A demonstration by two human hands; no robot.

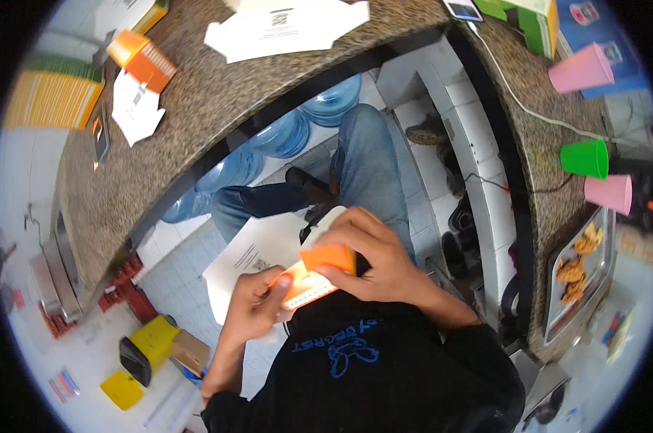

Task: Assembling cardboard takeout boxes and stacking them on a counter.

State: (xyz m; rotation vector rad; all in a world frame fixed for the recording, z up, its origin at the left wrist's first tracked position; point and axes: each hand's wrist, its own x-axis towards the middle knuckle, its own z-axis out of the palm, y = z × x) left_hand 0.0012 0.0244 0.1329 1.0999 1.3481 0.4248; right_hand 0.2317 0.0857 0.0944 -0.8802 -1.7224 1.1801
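Observation:
Both my hands hold a small orange and white cardboard box (313,278) in front of my chest. My left hand (251,310) grips its lower left end. My right hand (373,260) covers it from the right, fingers curled over an orange flap at the top. A flat white cardboard sheet (251,263) lies on my lap under the box. My jeans-clad legs (362,162) stretch out under the counter.
A speckled stone counter (196,123) curves around me with flat white box blanks (287,29), an orange box (142,61) and a yellow stack (52,94). On the right stand pink (583,68), green (586,159) and pink (609,193) cups, plus a snack tray (579,270). Blue water jugs (283,133) sit below.

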